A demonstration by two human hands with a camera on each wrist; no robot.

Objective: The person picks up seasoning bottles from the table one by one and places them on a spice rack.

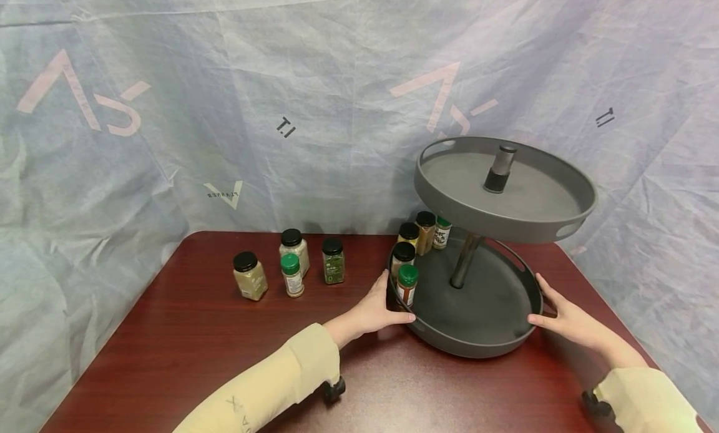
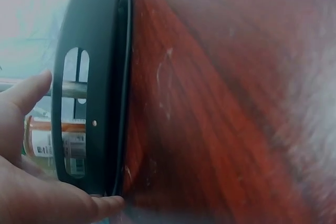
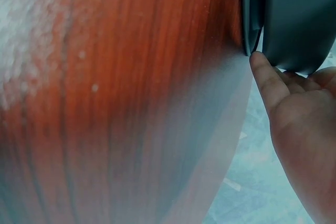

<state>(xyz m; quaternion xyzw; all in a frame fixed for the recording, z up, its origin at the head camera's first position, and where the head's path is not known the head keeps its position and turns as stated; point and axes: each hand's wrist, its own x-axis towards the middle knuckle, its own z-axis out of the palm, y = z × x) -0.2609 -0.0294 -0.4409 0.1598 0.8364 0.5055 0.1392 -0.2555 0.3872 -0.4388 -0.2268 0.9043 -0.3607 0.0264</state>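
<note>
A dark grey two-tier round tray stand (image 1: 477,321) stands on the table. My left hand (image 1: 371,309) spans the lower tier's left side, thumb at the rim, fingers spread along the outer wall. On the opposite side my right hand (image 1: 573,321) touches the outer wall with fingers spread. One right finger (image 3: 265,77) extends towards the base. Inside the lower tier, several spice jars cluster at the left, among them a green-capped jar (image 1: 407,283) and a black-capped jar (image 1: 402,258). The upper tier (image 1: 533,196) holds no jars. Parts of both hands' fingers are hidden.
Left of the stand, several more jars stand on the red-brown table (image 1: 224,345): a greenish jar (image 1: 250,277), a green-capped jar (image 1: 293,277), a black-capped jar (image 1: 300,252) and a dark green jar (image 1: 334,262). A grey cloth (image 1: 337,108) hangs behind the table.
</note>
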